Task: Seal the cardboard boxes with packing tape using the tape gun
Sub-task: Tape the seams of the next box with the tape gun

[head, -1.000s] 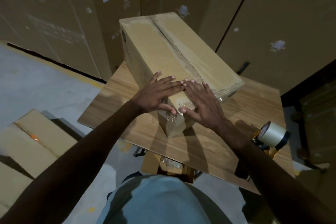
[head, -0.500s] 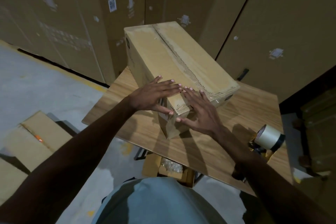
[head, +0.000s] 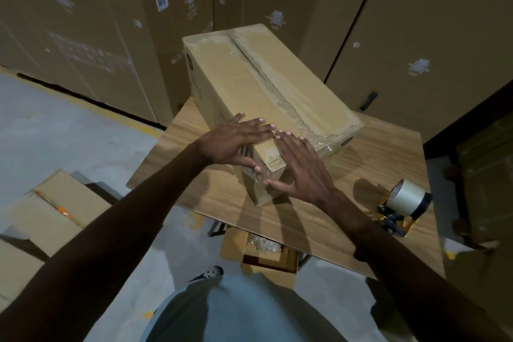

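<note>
A long cardboard box (head: pixel 249 83) lies on a wooden table (head: pixel 369 164), its taped top seam running away from me. My left hand (head: pixel 233 141) lies flat over the box's near corner, fingers straight, thumb down on the left side face. My right hand (head: pixel 302 169) presses flat on the near end face and top edge, fingers spread, over the tape strip there. The fingertips of both hands almost meet on the top. A tape gun (head: pixel 402 205) with a pale roll lies on the table at the right, away from both hands.
Tall cardboard cartons (head: pixel 416 22) wall in the back and right. More flat boxes (head: pixel 47 211) lie on the grey floor at the left. An open box (head: pixel 266 253) sits under the table's near edge. My foot shows near it.
Both hands have slid slightly down and outward over the box's near corner, staying flat on it. The camera has tilted, so the box and table sit lower in view.
</note>
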`<state>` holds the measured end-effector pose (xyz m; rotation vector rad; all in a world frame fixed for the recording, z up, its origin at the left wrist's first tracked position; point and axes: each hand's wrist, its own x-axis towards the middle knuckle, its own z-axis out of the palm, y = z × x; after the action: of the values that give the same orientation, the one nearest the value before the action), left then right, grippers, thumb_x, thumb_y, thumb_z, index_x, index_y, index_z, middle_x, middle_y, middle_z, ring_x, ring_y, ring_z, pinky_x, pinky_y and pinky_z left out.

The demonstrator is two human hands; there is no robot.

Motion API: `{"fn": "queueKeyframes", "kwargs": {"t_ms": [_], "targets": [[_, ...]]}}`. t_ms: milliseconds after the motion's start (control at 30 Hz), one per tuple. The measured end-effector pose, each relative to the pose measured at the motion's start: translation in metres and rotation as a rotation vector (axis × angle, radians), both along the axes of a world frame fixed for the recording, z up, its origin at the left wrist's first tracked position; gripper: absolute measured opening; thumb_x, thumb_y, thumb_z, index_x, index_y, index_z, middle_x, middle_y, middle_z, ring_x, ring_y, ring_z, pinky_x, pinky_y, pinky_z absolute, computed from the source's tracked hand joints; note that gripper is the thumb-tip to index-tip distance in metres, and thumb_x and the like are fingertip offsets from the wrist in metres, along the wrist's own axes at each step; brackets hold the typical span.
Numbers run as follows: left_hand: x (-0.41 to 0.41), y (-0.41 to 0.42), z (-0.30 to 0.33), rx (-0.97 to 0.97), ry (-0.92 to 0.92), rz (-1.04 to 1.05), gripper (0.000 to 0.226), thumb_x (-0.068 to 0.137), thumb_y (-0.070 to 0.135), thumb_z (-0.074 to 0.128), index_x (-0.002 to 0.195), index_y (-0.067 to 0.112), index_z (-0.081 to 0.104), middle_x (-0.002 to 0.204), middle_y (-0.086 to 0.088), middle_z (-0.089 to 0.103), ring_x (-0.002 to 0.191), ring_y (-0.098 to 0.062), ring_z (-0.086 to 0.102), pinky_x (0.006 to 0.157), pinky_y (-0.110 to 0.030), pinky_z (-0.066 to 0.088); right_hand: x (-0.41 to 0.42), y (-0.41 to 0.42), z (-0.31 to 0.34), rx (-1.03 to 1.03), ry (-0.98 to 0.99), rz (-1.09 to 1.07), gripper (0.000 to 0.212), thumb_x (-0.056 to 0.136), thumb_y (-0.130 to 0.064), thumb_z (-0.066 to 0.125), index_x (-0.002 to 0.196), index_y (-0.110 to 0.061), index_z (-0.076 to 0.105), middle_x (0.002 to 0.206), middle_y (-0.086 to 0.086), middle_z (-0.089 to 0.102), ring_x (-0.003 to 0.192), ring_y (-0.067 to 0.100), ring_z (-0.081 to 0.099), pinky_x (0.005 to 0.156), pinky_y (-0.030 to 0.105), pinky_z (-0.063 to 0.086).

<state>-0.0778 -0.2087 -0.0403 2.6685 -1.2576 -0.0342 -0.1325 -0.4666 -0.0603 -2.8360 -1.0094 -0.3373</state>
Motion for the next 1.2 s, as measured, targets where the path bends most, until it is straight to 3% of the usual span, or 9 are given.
{"fn": "queueKeyframes", "kwargs": {"t_ms": [133, 300, 467, 567, 733, 833, 967, 1200], "targets": [[-0.004, -0.006, 0.012, 0.053, 0.067, 0.053, 0.111, 0.073, 0.094, 0.029, 0.161, 0.027, 0.013, 0.167, 0.009, 0.007, 0.154, -0.012, 0.001, 0.122, -0.043, -0.006, 0.006, -0.015, 0.016, 0.015, 0.116, 0.09, 0.104, 0.088, -0.081, 0.041, 0.161, -0.01, 0.018, 0.168, 0.01, 0.014, 0.156, 0.021, 0.012, 0.126, 0.047, 0.008], [-0.03, -0.034, 0.01, 0.0, 0.096, 0.291, 0.13, 0.061, 0.104, 0.007, 0.161, 0.023, 0.013, 0.168, 0.008, 0.01, 0.155, -0.011, 0.003, 0.126, -0.044, -0.003, 0.019, -0.02, 0.021, 0.083, 0.163, -0.063, 0.108, 0.085, -0.088, 0.027, 0.161, -0.012, 0.016, 0.168, 0.007, 0.013, 0.155, 0.017, 0.009, 0.126, 0.04, 0.006], [-0.038, -0.043, -0.008, -0.115, 0.038, 0.375, 0.128, 0.064, 0.104, 0.013, 0.161, 0.02, 0.021, 0.168, 0.006, 0.015, 0.155, -0.011, 0.006, 0.125, -0.042, -0.005, 0.02, -0.021, 0.015, 0.102, 0.234, -0.043, 0.108, 0.085, -0.087, 0.025, 0.161, -0.01, 0.016, 0.168, 0.01, 0.011, 0.155, 0.021, 0.007, 0.124, 0.041, 0.007], [-0.037, -0.042, -0.005, -0.095, 0.028, 0.361, 0.128, 0.063, 0.103, 0.01, 0.161, 0.02, 0.02, 0.168, 0.006, 0.012, 0.155, -0.011, 0.004, 0.124, -0.04, -0.008, 0.026, -0.032, 0.022, -0.014, 0.233, 0.049, 0.103, 0.09, -0.082, 0.024, 0.162, -0.009, 0.012, 0.169, 0.009, 0.005, 0.155, 0.019, 0.0, 0.125, 0.041, 0.01], [-0.041, -0.048, 0.005, -0.037, 0.051, 0.396, 0.12, 0.069, 0.096, 0.017, 0.161, 0.019, 0.016, 0.169, 0.005, 0.008, 0.155, -0.015, 0.001, 0.124, -0.043, -0.005, 0.039, -0.054, 0.036, 0.027, 0.273, 0.022, 0.103, 0.088, -0.081, 0.039, 0.161, -0.022, -0.002, 0.168, -0.002, -0.004, 0.154, 0.004, -0.01, 0.123, 0.028, -0.003], [-0.049, -0.065, 0.008, -0.019, 0.066, 0.475, 0.116, 0.073, 0.091, 0.01, 0.161, 0.015, 0.013, 0.17, -0.001, 0.005, 0.156, -0.022, 0.0, 0.126, -0.047, -0.001, 0.049, -0.066, 0.039, 0.051, 0.318, -0.122, 0.107, 0.083, -0.089, 0.027, 0.162, -0.021, 0.0, 0.168, -0.002, -0.004, 0.155, 0.011, -0.004, 0.125, 0.035, 0.001], [-0.058, -0.085, 0.0, 0.02, 0.037, 0.585, 0.12, 0.073, 0.092, -0.002, 0.161, 0.01, 0.009, 0.169, -0.008, 0.001, 0.155, -0.029, -0.003, 0.124, -0.051, -0.004, 0.05, -0.069, 0.031, 0.023, 0.304, -0.133, 0.111, 0.082, -0.091, 0.021, 0.162, -0.014, 0.015, 0.169, 0.005, 0.008, 0.155, 0.019, 0.008, 0.126, 0.04, 0.007], [-0.049, -0.05, -0.006, -0.05, 0.04, 0.43, 0.124, 0.071, 0.096, -0.003, 0.161, 0.012, 0.012, 0.169, -0.004, 0.002, 0.155, -0.021, -0.002, 0.123, -0.048, -0.005, 0.032, -0.055, 0.036, -0.095, 0.274, -0.143, 0.106, 0.085, -0.084, 0.007, 0.161, -0.011, 0.013, 0.169, 0.011, 0.007, 0.156, 0.024, 0.008, 0.121, 0.034, 0.001]]}}
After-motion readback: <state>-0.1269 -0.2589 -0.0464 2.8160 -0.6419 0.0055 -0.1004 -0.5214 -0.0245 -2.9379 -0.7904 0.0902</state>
